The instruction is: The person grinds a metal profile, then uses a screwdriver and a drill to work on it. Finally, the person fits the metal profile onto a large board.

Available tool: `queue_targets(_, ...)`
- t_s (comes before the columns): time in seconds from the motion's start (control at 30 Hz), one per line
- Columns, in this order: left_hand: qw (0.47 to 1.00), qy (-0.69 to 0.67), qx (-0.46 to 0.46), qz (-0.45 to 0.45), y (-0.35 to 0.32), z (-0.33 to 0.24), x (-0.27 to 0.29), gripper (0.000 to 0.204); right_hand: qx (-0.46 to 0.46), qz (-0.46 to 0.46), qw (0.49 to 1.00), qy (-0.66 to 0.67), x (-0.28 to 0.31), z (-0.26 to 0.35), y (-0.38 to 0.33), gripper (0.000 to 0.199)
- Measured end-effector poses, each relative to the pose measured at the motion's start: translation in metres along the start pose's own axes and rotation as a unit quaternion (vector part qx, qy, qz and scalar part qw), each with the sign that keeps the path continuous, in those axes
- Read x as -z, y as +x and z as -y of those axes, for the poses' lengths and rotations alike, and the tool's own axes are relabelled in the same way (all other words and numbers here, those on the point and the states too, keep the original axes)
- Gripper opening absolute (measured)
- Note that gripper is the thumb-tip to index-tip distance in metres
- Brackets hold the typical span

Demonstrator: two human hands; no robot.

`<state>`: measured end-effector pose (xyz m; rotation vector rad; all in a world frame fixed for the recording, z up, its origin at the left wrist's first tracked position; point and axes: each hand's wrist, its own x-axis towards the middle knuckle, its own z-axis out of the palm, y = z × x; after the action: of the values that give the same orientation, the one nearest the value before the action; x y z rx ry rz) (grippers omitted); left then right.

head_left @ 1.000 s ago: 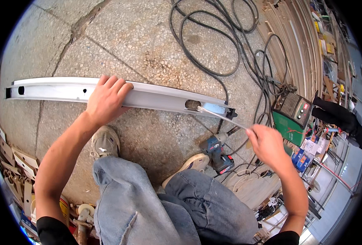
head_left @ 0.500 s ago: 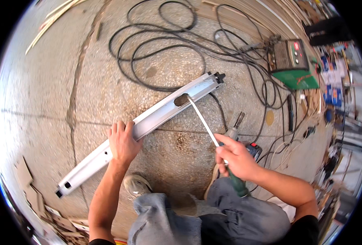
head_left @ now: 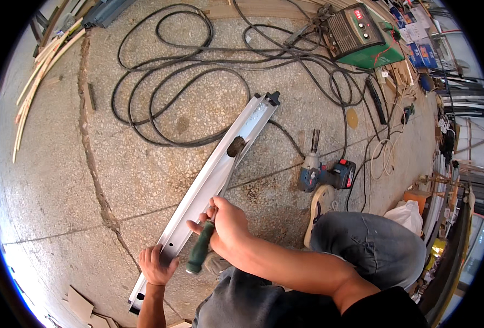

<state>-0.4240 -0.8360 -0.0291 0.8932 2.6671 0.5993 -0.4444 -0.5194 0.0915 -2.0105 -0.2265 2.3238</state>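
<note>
The left hand (head_left: 155, 266) presses fingers spread on the near end of the white metal rail (head_left: 214, 180) lying diagonally across the floor, while the right hand (head_left: 226, 225) clamps a green-handled tool (head_left: 201, 249) against its middle, work apparently midway.

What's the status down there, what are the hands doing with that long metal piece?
Left hand pressed on the white metal channel, near its lower end. Right hand gripping a green-handled tool, shaft along the channel. Black cables coiled beyond, clear of both hands.
</note>
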Motion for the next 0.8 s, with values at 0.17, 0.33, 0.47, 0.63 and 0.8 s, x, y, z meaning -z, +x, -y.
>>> queue_targets(0.17,0.998,-0.014,-0.025,-0.06,-0.001,0.003,-0.002,0.066,0.043,0.004,0.997,0.068,-0.009,-0.039,0.048,0.029)
queue_targets(0.33,0.996,-0.024,-0.004,-0.083,-0.005,0.001,0.006,0.065,0.11,0.006,0.994,-0.028,0.013,-0.035,0.057,0.025)
queue_targets(0.47,0.994,-0.035,0.003,-0.108,-0.005,-0.002,0.003,0.062,0.174,0.026,0.979,-0.106,0.033,-0.031,0.064,0.017)
queue_targets(0.63,0.991,-0.036,0.005,-0.127,-0.003,-0.007,0.002,0.063,0.111,0.085,0.981,-0.135,0.038,-0.035,0.056,0.011)
queue_targets(0.8,0.989,-0.04,0.02,-0.143,-0.006,-0.015,0.001,0.065,-0.014,0.177,0.943,-0.281,0.063,-0.047,0.057,0.014)
